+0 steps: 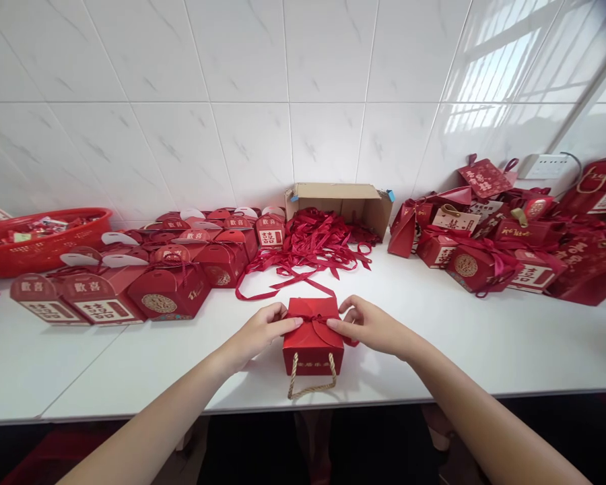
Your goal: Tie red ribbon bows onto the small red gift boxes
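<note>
A small red gift box stands upright near the table's front edge, a twisted rope handle hanging down its near side. Dark red ribbon crosses the box's top and is knotted or crossed at the middle. On the left of the top, my left hand is closed, thumb and fingers pinching the ribbon. From the opposite side my right hand pinches it too, with the thumb near the knot and a ribbon loop below the fingers. The fingertips partly hide the ribbon's ends.
Behind the box, loose red ribbons spill from a cardboard box. Rows of red gift boxes stand left, beside a red basket of wrapped sweets. More tied boxes are heaped right. A tiled wall closes the back.
</note>
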Motion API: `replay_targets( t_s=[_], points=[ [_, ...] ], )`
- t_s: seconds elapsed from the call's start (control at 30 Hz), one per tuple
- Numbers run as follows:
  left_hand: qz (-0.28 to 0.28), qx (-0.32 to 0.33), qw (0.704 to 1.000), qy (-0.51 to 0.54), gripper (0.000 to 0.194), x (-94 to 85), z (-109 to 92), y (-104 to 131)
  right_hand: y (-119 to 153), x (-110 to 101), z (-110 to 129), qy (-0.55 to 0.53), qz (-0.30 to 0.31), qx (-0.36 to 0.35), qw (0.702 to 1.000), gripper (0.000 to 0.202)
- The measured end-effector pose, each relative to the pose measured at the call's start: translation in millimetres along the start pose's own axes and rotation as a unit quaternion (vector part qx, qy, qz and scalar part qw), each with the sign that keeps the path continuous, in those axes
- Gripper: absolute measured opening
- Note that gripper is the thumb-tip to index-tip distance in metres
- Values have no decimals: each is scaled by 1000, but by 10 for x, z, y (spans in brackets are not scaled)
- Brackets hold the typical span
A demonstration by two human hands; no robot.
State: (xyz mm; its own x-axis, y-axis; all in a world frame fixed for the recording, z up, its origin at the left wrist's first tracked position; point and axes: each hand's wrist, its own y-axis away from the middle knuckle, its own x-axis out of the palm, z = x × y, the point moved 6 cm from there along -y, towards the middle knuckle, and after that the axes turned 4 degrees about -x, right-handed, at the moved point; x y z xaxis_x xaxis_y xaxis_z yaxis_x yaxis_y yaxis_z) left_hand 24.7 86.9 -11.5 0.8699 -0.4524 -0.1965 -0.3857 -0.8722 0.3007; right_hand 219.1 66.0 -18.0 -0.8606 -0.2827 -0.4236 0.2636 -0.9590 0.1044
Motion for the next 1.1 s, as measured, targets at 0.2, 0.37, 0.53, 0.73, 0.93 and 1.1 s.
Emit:
replay_targets(
  t_s=[0.2,0.37,0.53,0.73,0.93,1.1],
  points=[
    [3,11,1000,-10,34,-8,-69,29,-54,36,12,-149,62,-31,986,47],
    [-8,6,999,-34,34,-31,-69,48,-30,14,26,-217,75,-12,973,45],
    [-6,29,999,-28,38,-43,-80,23,-31,-39,54,-117,78,12,990,50],
    [-11,26,1000,-4,44,-97,-26,-8,-65,-66,63,-120,132,-34,983,44],
    [-12,41,998,36,48,-223,49,-45,-133,-151,-28,-136,94,-73,984,42],
    [-14,43,999,16,47,-262,85,-41,-84,-163,-37,-112,93,-56,988,45]
  ],
)
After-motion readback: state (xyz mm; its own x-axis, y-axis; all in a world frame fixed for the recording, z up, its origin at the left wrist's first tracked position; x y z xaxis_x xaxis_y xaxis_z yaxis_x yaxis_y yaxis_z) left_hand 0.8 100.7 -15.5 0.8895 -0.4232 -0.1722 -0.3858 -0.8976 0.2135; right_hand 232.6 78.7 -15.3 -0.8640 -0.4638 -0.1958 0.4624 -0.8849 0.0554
